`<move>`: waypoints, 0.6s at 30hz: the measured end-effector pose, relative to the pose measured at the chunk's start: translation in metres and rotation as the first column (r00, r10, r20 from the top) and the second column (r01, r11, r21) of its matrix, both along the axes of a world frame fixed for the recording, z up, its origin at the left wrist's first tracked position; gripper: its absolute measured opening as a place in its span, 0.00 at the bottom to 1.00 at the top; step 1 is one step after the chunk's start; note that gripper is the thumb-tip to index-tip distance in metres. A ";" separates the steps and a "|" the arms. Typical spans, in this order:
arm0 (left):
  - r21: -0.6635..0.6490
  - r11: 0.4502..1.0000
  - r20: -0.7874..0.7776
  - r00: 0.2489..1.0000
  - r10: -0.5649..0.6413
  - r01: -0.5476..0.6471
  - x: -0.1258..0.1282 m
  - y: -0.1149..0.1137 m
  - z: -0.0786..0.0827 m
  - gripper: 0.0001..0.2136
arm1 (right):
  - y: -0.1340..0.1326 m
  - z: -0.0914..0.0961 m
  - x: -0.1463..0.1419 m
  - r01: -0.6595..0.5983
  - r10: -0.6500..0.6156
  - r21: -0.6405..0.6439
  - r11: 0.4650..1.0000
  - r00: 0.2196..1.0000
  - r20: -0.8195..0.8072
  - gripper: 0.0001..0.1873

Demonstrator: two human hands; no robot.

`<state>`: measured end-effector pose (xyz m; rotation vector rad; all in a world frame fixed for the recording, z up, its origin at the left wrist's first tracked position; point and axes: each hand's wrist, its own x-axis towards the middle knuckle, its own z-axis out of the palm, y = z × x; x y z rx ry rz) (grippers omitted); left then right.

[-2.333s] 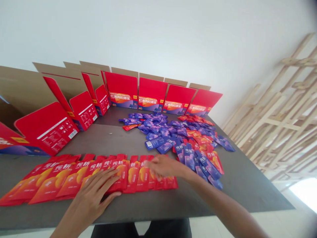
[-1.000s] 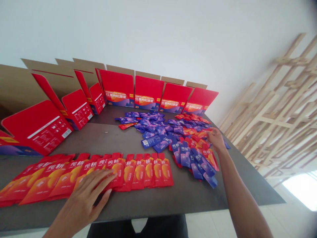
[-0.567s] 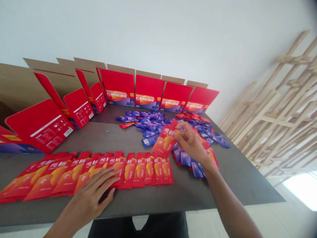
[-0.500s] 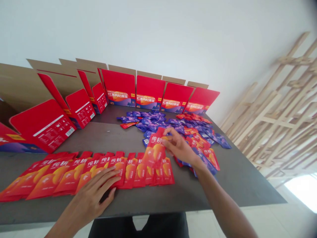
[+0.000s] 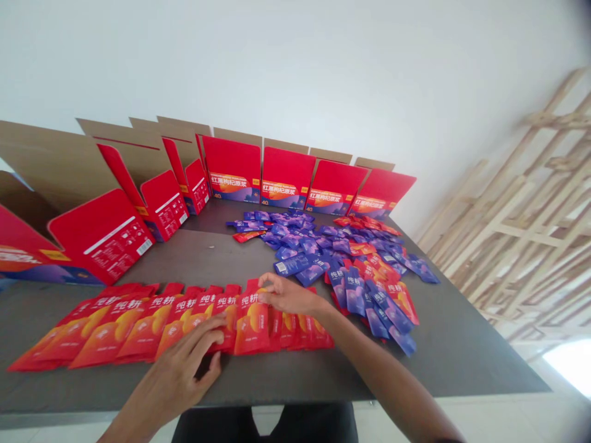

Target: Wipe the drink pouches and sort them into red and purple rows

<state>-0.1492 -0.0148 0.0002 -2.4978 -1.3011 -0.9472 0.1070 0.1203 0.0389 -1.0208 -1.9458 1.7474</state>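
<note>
A long row of overlapping red sachets (image 5: 146,325) lies along the front of the dark table. My right hand (image 5: 287,295) pinches the upper right edge of one red sachet (image 5: 252,323), which rests on the row near its right part. My left hand (image 5: 187,366) lies to the left of it, fingers apart and slightly bent, with the fingertips on the lower part of a neighbouring red sachet (image 5: 226,311). Behind and to the right spreads a loose heap of purple sachets (image 5: 354,288) mixed with red ones (image 5: 401,298).
Open red boxes (image 5: 233,169) with raised brown cardboard flaps stand along the back of the table (image 5: 462,344), and more boxes (image 5: 108,237) line its left side. A white wall rises behind. Wooden frames (image 5: 517,227) lean against it at the right.
My right hand has brought the red sachet left and down from above the row onto it, beside my left hand. The left hand stays by the row. The view has shifted slightly.
</note>
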 end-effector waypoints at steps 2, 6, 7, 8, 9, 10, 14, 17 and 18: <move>0.018 1.000 -0.025 1.000 0.011 -0.011 0.000 0.000 0.000 0.09 | -0.004 0.000 -0.001 -0.002 -0.012 0.150 0.989 0.996 0.091 0.11; 0.062 0.998 -0.095 0.995 0.006 0.000 -0.002 0.001 0.000 0.14 | -0.018 0.003 -0.004 -0.027 -0.116 0.447 0.894 0.950 0.288 0.08; 0.070 0.997 -0.109 0.994 -0.001 0.009 -0.003 0.001 0.000 0.15 | -0.021 0.004 -0.006 -0.032 -0.156 0.496 0.868 0.930 0.333 0.08; 0.077 0.997 -0.123 0.992 -0.008 0.018 -0.003 0.002 0.000 0.15 | -0.024 0.003 -0.008 -0.037 -0.191 0.530 0.847 0.910 0.369 0.08; 0.084 0.996 -0.135 0.991 -0.016 0.027 -0.004 0.003 0.001 0.16 | -0.027 0.003 -0.009 -0.040 -0.219 0.554 0.832 0.894 0.392 0.09; 0.094 0.995 -0.146 0.989 -0.022 0.035 -0.004 0.004 0.001 0.18 | -0.029 0.002 -0.011 -0.036 -0.242 0.568 0.823 0.881 0.407 0.10; 0.138 0.987 -0.184 0.981 -0.053 0.079 0.001 0.005 0.000 0.21 | -0.034 0.000 -0.018 -0.011 -0.298 0.576 0.818 0.848 0.439 0.13; 0.143 0.984 -0.209 0.975 -0.076 0.107 0.006 0.005 -0.002 0.18 | -0.037 0.005 -0.021 -0.049 -0.304 0.587 0.808 0.819 0.486 0.14; 0.141 0.984 -0.214 0.974 -0.078 0.110 0.007 0.004 -0.003 0.18 | -0.038 0.007 -0.021 -0.077 -0.300 0.591 0.803 0.804 0.514 0.15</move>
